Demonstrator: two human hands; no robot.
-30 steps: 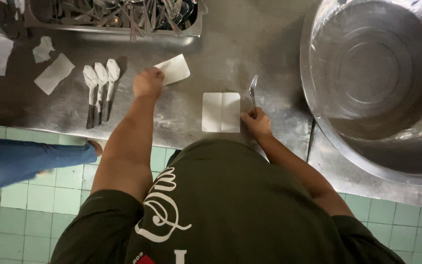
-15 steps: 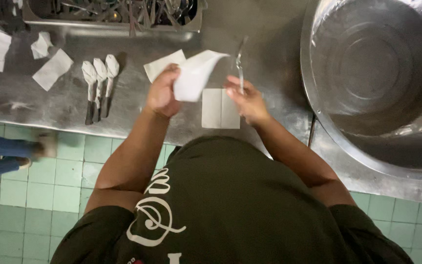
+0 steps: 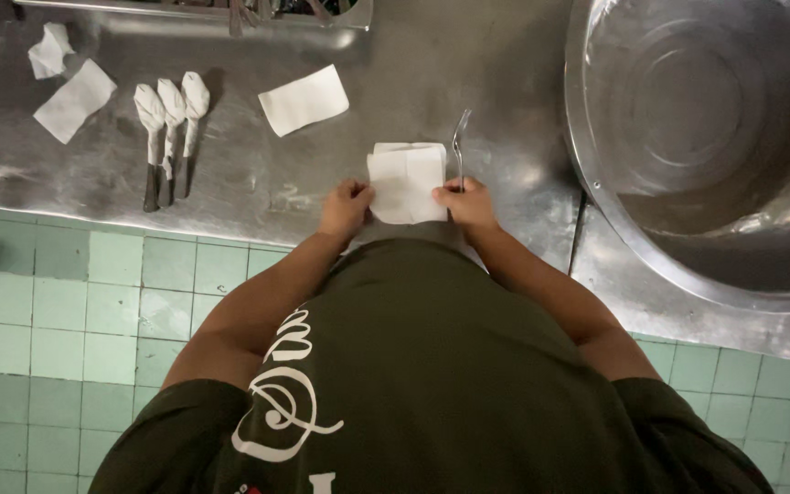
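Head view: napkin (image 3: 406, 181) between both hands.

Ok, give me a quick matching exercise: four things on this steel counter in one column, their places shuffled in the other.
Things:
1. fork
2. three wrapped utensils
3. large steel basin
4. loose napkin

Places:
A. far right
B. in the right hand
C. lined up at left
D. alone, beyond the left hand

Pairs: 1-B, 2-C, 3-A, 4-D

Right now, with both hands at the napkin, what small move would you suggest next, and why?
Probably lay the fork onto the napkin: the right hand holds it beside the flat napkin, the left hand steadies the other edge, and three wrapped utensils lie nearby.
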